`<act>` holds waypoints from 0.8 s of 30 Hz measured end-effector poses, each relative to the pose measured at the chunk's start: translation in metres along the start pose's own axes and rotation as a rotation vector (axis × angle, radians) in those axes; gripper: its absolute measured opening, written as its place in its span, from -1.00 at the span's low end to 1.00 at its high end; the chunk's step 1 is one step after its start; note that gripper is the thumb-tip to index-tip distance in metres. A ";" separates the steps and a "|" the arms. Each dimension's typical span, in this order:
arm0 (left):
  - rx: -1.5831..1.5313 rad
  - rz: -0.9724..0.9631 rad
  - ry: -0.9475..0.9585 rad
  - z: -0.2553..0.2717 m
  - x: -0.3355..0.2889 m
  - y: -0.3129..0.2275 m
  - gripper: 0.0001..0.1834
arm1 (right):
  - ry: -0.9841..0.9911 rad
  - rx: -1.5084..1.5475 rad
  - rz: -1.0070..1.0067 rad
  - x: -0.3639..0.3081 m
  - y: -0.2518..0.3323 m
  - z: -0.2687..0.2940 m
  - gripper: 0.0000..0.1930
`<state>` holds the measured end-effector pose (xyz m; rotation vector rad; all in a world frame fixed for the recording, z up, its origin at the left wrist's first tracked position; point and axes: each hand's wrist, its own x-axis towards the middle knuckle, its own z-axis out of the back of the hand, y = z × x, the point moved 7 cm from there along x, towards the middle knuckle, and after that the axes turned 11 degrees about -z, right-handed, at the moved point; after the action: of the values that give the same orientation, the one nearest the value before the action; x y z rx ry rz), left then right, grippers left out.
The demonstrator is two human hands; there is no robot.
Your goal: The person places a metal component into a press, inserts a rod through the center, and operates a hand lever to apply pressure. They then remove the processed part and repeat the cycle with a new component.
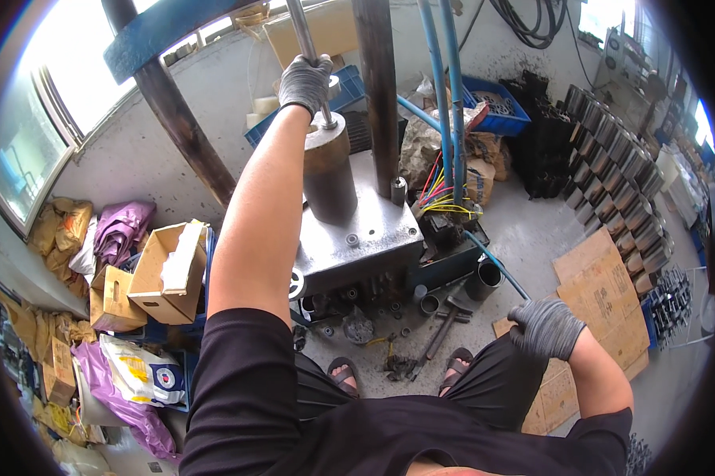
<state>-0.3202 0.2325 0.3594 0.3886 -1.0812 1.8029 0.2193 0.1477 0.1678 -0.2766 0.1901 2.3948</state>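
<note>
My left hand (305,82), in a grey knit glove, reaches up and forward with its fingers wrapped round an upright shiny metal rod (300,25). Below that hand the rod runs down into the top of a thick dark metal cylinder (330,178). The cylinder stands on the steel bed (357,246) of a press. My right hand (549,327), gloved the same way, is closed round the end of a blue lever (496,266) near my right thigh. That lever slopes up and away to the base of the press, by several coloured wires (450,208).
Dark press columns (377,95) flank the cylinder. A hammer (445,325), metal cups (483,279) and loose parts lie on the floor by my feet. Stacked metal cylinders (611,174) and flattened cardboard (599,293) are at the right; cartons (167,274) and bags are at the left.
</note>
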 end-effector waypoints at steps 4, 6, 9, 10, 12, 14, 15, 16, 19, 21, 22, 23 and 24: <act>-0.014 0.011 -0.010 -0.003 0.000 0.000 -0.43 | -0.156 0.141 0.021 0.003 -0.008 0.028 -0.74; -0.041 0.012 -0.003 -0.005 -0.002 0.000 -0.42 | -0.173 0.107 -0.006 0.007 -0.007 0.035 -0.72; -0.043 0.017 -0.010 -0.001 -0.001 0.004 -0.42 | -0.199 0.076 0.024 0.007 -0.002 0.038 -0.73; -0.046 0.016 -0.009 -0.002 -0.001 0.004 -0.42 | -0.085 0.015 0.019 0.008 -0.005 0.023 -0.73; -0.051 0.014 -0.009 -0.002 -0.001 0.004 -0.42 | 0.145 -0.105 0.010 0.008 -0.010 -0.004 -0.74; -0.022 -0.013 -0.029 -0.004 -0.001 0.004 -0.42 | 0.140 -0.088 -0.025 0.008 -0.009 -0.002 -0.74; -0.007 -0.026 -0.040 -0.004 0.000 0.004 -0.42 | 0.032 0.002 -0.003 0.005 -0.014 0.002 -0.73; -0.023 -0.013 -0.032 -0.007 0.000 0.003 -0.42 | -0.073 0.094 0.017 0.003 -0.015 0.009 -0.73; -0.044 0.025 -0.010 -0.006 -0.002 0.004 -0.42 | -0.334 0.173 0.016 0.014 -0.010 0.054 -0.71; -0.045 0.046 0.002 -0.001 -0.004 0.005 -0.42 | -0.693 0.053 0.060 0.028 0.003 0.102 -0.70; -0.024 0.039 -0.006 0.003 -0.004 0.006 -0.42 | -0.917 0.124 0.232 0.035 0.012 0.128 -0.72; -0.017 0.031 -0.012 0.002 -0.004 0.006 -0.42 | -1.025 0.116 0.265 0.040 0.019 0.152 -0.75; -0.022 0.019 -0.015 -0.004 -0.003 0.003 -0.42 | -1.092 0.160 0.304 0.047 0.018 0.172 -0.77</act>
<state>-0.3202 0.2334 0.3541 0.3806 -1.1174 1.8062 0.1480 0.2014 0.3231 1.1835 -0.0986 2.4443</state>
